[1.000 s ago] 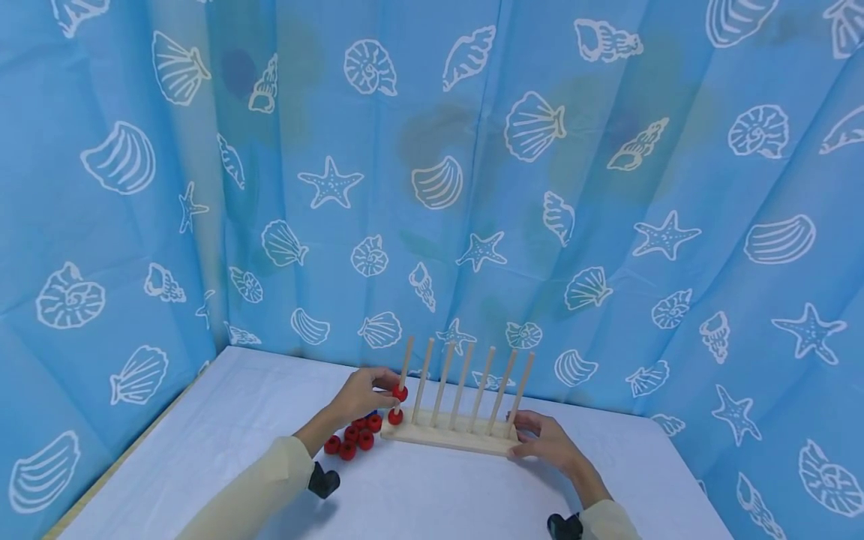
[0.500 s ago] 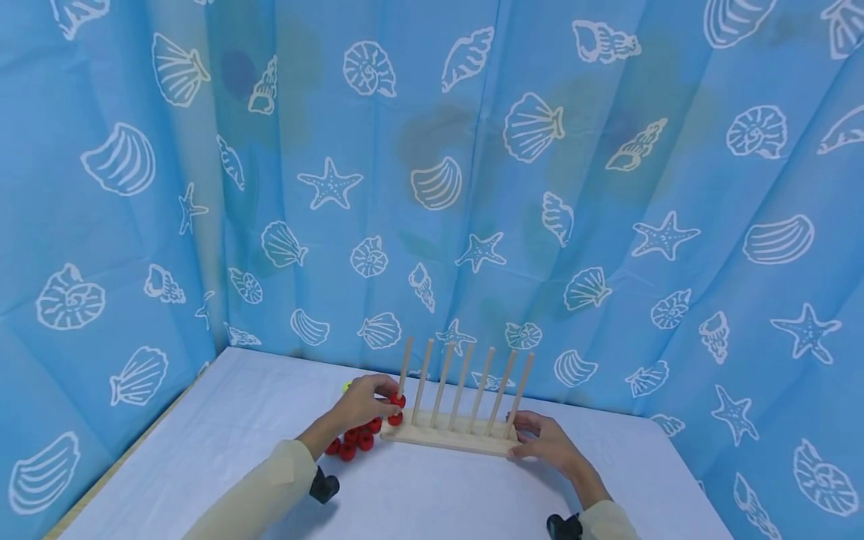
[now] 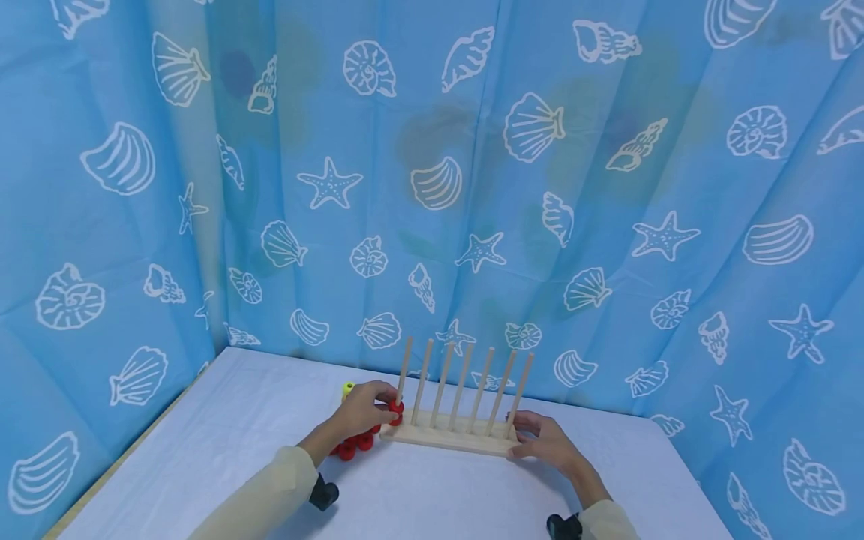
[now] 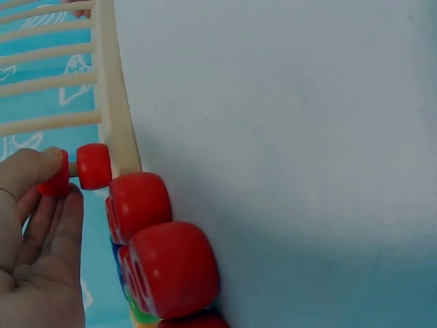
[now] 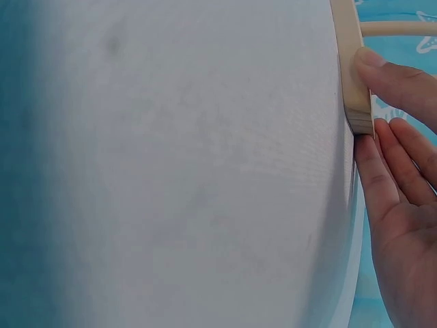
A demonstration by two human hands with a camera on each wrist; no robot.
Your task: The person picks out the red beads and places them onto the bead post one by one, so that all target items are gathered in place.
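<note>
Below the shell-print curtain (image 3: 533,225), the white-covered table (image 3: 432,495) carries a wooden seven-peg rack (image 3: 448,439) near its back edge, roughly midway between the back corners. The right hand (image 3: 543,441) grips the rack's right end with thumb on top, and a firm hold there should stop the rack from sliding. The left hand (image 3: 363,409) pinches a red bead (image 4: 54,181) on the leftmost peg (image 3: 403,371) (bare wood shows between it and the lower red bead (image 4: 94,166)); easing it straight along the peg, untilted, should avoid binding. Loose red beads (image 4: 174,266) crowd just beside the rack's left end, partly hidden by that hand, so a dropped wrist could scatter them toward the table's left edge; a lime-yellow bead (image 3: 349,388) lies behind, nearer the back edge
</note>
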